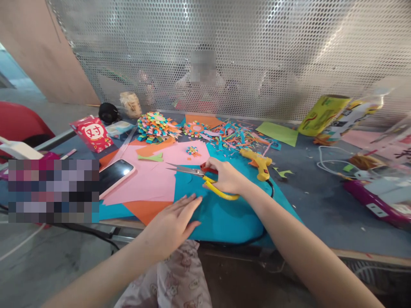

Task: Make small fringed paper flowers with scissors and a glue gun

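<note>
My right hand [226, 174] grips a pair of scissors [190, 170] by the yellow handles. Their blades point left, slightly parted, over the seam between the pink paper [141, 184] and the blue paper [231, 222]. Flat and with fingers stretched, my left hand [175, 219] rests near the front edge of the blue paper, holding nothing. Beyond the scissors, a small curled paper flower [192, 150] sits on the pink sheet, with a green paper scrap [150, 157] to its left. A yellow glue gun [259, 163] lies just past my right hand.
A large fringed paper ball [156, 128] and a heap of paper shreds [233, 134] lie at the back, before a perforated metal screen [244, 55]. A phone [117, 175] and red packet [93, 134] are left. A bottle [349, 113] and purple power strip [375, 205] are right.
</note>
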Motion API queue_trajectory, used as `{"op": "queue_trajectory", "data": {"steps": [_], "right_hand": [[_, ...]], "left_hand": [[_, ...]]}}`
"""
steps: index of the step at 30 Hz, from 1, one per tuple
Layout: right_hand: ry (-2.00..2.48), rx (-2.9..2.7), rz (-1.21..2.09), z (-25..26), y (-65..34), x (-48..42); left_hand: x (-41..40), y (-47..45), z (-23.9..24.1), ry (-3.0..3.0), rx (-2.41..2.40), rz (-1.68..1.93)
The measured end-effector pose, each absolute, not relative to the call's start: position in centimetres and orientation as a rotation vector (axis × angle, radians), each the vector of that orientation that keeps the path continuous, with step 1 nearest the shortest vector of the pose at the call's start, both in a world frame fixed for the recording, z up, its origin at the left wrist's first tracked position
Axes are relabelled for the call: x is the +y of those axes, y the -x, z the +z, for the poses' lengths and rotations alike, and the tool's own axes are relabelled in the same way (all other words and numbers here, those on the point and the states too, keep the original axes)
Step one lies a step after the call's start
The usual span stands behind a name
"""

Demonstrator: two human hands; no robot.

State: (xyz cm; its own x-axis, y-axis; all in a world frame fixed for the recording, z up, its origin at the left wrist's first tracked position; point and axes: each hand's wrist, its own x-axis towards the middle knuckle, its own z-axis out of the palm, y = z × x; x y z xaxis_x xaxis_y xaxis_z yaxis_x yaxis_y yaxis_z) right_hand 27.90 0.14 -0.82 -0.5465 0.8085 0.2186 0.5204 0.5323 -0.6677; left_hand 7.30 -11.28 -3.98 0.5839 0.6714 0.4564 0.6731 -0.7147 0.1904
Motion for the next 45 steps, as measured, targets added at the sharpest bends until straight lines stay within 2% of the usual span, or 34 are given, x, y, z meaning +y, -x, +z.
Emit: {"op": "queue_trajectory", "data": {"steps": [8, 13, 20, 22, 26, 29, 36, 45], "right_hand": [[1.102, -2.243, 0.758, -0.8, -27.8, 0.1], [1.118, -2.212, 0.782, -0.7, -27.8, 0.1], [1.096, -2.044, 0.864, -0.9, -27.8, 0.3], [1.068, -1.945, 0.897, -0.8, -27.9, 0.5], [0.987, -1.716, 0.955, -0.1, -28.5, 1.0], [0.964, -1.556, 0.907, 0.5, -29.2, 1.0], [1.001, -1.363, 0.688, 1.1, -31.2, 1.5], [1.099, -1.291, 0.578, 0.4, -32.2, 3.0]], "left_hand": [[-13.5, -8.0, -3.1, 2.809, -0.639, -0.835], [-14.3, -8.5, -3.4, 2.677, -0.711, -1.196], [-14.5, -6.9, -1.5, 2.898, -0.791, -1.281], [-12.8, -6.4, 0.5, 2.809, -0.908, -1.203], [-6.1, -7.9, 5.1, 2.607, -1.21, -1.329], [0.5, -10.9, 6.4, 2.708, -1.432, -1.436], [11.8, -18.5, 4.8, 2.884, -1.419, -1.163], [14.7, -18.4, 3.9, 2.979, -1.326, -0.758]]}}
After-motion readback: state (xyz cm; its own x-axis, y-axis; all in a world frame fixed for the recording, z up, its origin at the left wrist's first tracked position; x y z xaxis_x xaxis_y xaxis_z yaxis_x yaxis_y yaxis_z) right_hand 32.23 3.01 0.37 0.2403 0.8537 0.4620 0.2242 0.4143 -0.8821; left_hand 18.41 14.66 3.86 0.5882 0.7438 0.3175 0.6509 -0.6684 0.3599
